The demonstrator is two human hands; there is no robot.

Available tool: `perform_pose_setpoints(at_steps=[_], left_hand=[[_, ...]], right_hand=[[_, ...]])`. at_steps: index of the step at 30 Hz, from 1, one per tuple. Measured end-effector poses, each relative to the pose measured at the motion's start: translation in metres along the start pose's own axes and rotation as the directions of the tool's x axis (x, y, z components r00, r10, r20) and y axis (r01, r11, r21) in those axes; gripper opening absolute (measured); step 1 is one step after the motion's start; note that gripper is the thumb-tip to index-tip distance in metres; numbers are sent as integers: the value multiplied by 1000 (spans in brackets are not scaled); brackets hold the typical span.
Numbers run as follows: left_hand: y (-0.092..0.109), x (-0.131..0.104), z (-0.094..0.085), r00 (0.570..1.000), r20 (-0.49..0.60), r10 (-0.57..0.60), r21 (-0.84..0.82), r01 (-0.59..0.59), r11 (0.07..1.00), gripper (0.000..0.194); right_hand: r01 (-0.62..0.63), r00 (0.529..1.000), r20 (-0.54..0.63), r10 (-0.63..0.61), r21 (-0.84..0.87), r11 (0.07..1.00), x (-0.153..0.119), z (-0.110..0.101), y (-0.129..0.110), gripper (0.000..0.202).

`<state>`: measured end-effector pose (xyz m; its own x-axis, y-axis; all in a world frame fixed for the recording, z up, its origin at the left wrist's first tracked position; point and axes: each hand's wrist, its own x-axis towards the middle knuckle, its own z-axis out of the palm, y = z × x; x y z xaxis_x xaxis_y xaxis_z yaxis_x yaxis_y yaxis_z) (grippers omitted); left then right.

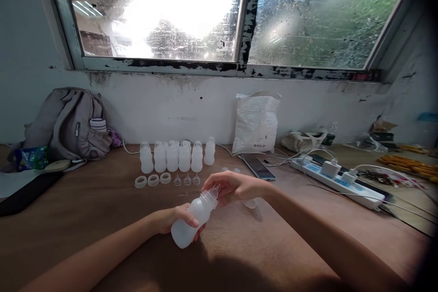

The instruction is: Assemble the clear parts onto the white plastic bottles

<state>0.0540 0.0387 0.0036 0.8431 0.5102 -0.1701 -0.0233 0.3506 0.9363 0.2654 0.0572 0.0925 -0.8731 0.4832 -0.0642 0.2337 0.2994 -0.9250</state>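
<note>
A gray backpack (pixel 73 123) rests by the wall at left; next, white rings (pixel 165 181) and three clear teats (pixel 187 181) line up before a row of frosted bottles (pixel 197 159). At center, a person's left hand (pixel 179 217) grips a tilted bottle (pixel 201 209) over the brown table (pixel 112 200). The right hand's fingers (pixel 222 186) pinch a loose-looking teat (pixel 215 190) at its threaded neck (how far it is seated cannot be told). Farther right lie a phone (pixel 258 166) and a power strip (pixel 342 184).
</note>
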Motion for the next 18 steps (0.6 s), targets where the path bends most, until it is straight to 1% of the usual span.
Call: perform_pose_setpoints(at_steps=[6, 11, 15, 18], left_hand=[[-1, 2, -1, 999, -23, 24, -9, -25, 1000, 21], [-1, 2, -1, 1000, -12, 15, -39, -16, 999, 23], [-1, 1, -1, 1000, -3, 20, -22, -20, 1000, 20], [0, 1, 0, 1000, 5, 13, 3, -13, 1000, 19]], right_hand=[[14, 999, -37, -12, 54, 998, 2, -2, 4, 45], [16, 1000, -22, -15, 42, 999, 2, -1, 4, 44], [25, 999, -44, -25, -8, 1000, 1, 2, 3, 49], [7, 995, -95, -17, -106, 994, 2, 2, 5, 48]])
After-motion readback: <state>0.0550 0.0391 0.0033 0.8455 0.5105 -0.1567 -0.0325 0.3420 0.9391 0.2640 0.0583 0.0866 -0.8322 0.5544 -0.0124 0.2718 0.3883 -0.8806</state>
